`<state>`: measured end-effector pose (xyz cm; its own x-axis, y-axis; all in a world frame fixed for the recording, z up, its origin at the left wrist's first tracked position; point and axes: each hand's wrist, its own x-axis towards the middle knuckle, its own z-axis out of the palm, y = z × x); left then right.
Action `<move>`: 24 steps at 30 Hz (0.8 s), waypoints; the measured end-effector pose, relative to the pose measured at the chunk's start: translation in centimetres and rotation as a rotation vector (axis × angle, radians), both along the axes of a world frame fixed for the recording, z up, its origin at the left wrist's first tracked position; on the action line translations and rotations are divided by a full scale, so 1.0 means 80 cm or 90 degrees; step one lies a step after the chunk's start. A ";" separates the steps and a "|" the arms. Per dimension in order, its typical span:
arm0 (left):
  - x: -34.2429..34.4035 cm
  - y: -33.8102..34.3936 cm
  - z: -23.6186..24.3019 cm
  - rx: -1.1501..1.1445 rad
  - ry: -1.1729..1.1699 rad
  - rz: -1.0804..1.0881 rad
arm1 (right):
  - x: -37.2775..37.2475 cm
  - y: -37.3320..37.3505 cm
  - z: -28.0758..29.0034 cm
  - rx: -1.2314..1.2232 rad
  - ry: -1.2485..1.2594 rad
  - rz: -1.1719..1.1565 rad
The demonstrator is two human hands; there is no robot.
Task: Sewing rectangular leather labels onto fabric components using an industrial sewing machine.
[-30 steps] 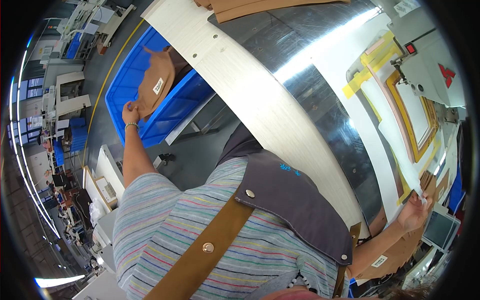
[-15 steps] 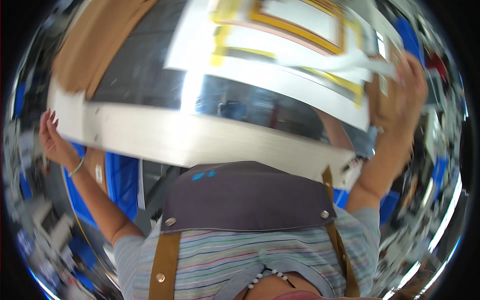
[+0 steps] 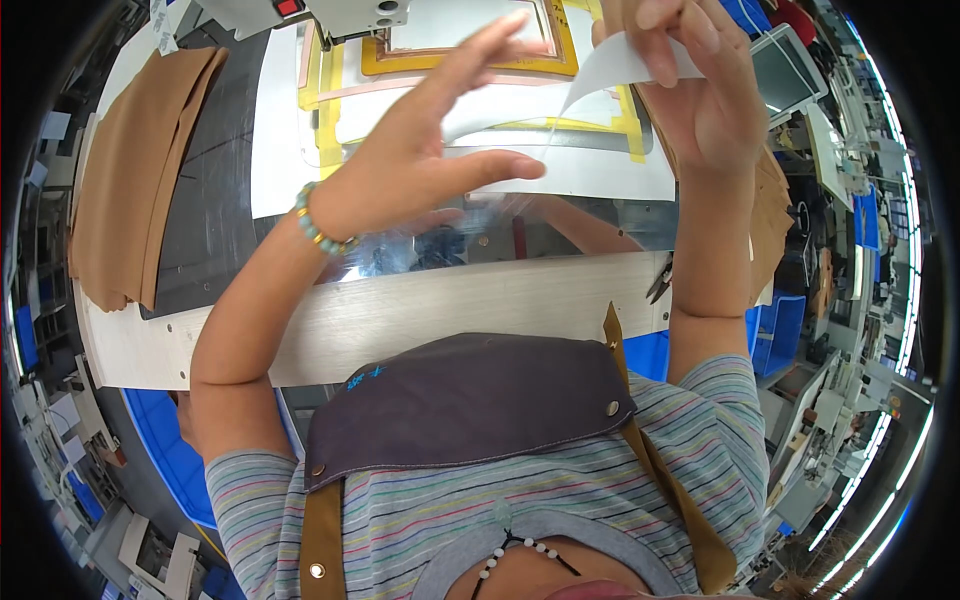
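My right hand (image 3: 712,105) is raised over the right side of the table, its fingers pinching a thin white sheet (image 3: 608,76) that curves down to the left. My left hand (image 3: 425,150) hovers over the middle, fingers stretched out and thumb apart, holding nothing. Beneath both hands lies a white board (image 3: 285,185) with yellow tape (image 3: 328,130) on it. Toward its far side sits a yellow-orange rectangular frame (image 3: 566,50), partly hidden by my left fingers. The board rests on a shiny dark plate (image 3: 600,230).
Folded brown sheets (image 3: 135,190) are piled at the left, with more brown pieces (image 3: 768,225) beyond my right forearm. A white machine head (image 3: 362,14) stands at the far side. Small dark snips (image 3: 660,280) lie near the front edge; a blue bin (image 3: 780,335) is at the right.
My left hand has swung from the table's left end to above the board. My right hand has moved inward and farther up, still with the white sheet. The view has shifted.
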<state>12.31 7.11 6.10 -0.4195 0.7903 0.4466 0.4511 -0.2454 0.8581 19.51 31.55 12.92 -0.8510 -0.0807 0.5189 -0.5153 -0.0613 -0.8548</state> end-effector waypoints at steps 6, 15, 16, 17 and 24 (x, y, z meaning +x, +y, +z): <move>-0.007 -0.017 -0.016 -0.162 -0.308 -0.083 | 0.030 0.039 -0.025 0.079 -0.096 -0.112; -0.029 -0.091 -0.014 -0.403 -0.137 -0.055 | 0.070 0.017 -0.162 0.871 -0.268 -0.435; -0.027 -0.094 -0.013 -0.387 -0.108 -0.061 | 0.072 0.004 -0.171 0.856 -0.217 -0.429; -0.027 -0.096 -0.011 -0.379 -0.103 -0.067 | 0.075 -0.007 -0.174 0.853 -0.191 -0.437; -0.022 -0.087 0.012 -0.325 0.003 -0.033 | 0.060 -0.014 -0.119 0.743 -0.142 -0.391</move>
